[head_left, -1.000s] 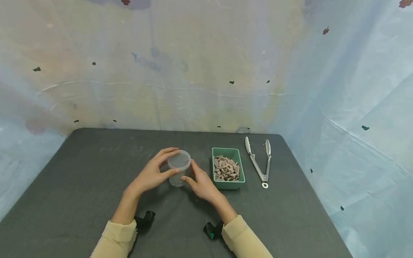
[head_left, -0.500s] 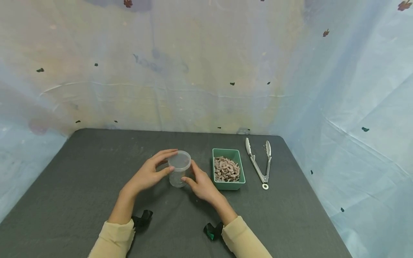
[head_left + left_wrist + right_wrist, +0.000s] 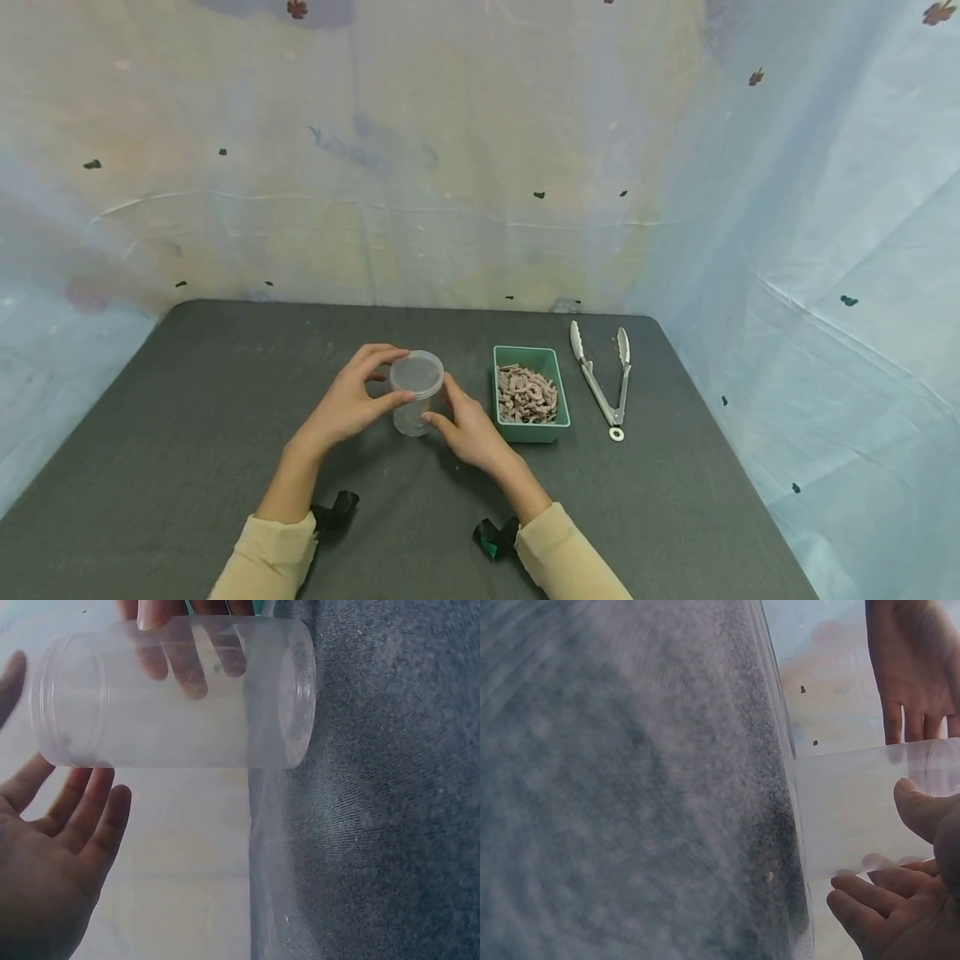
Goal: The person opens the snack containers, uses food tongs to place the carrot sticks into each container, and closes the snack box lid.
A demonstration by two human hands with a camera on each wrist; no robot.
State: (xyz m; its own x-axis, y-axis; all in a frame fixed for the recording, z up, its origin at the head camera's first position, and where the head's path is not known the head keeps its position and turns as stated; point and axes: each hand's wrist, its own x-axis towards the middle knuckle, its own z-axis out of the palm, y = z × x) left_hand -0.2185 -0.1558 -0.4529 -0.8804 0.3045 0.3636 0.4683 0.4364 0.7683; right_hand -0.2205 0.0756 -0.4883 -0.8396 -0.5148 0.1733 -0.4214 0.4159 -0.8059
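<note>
A clear plastic jar [image 3: 411,419] with a translucent screw lid [image 3: 417,372] stands upright on the dark table, left of centre in the head view. My left hand [image 3: 356,402] is at the lid from the left, thumb at its near rim and fingertips along its far side. From the right, my right hand [image 3: 474,429] grips the jar's body, thumb in front and fingers behind. Through the jar's wall [image 3: 202,727] in the left wrist view, the right fingertips show. In the right wrist view, the right thumb [image 3: 919,806] lies across the jar's side.
Right of the jar sits a green tray [image 3: 532,432] with a pile of small greyish-brown strips [image 3: 527,393]. Metal tongs [image 3: 600,387] lie spread farther right. The dark tabletop [image 3: 187,433] ends at a pale sheet [image 3: 450,167] behind it.
The left thumb drew back leftward along the lid's rim half a second ago and is now forward again. Jar, right hand, tray and tongs keep their places.
</note>
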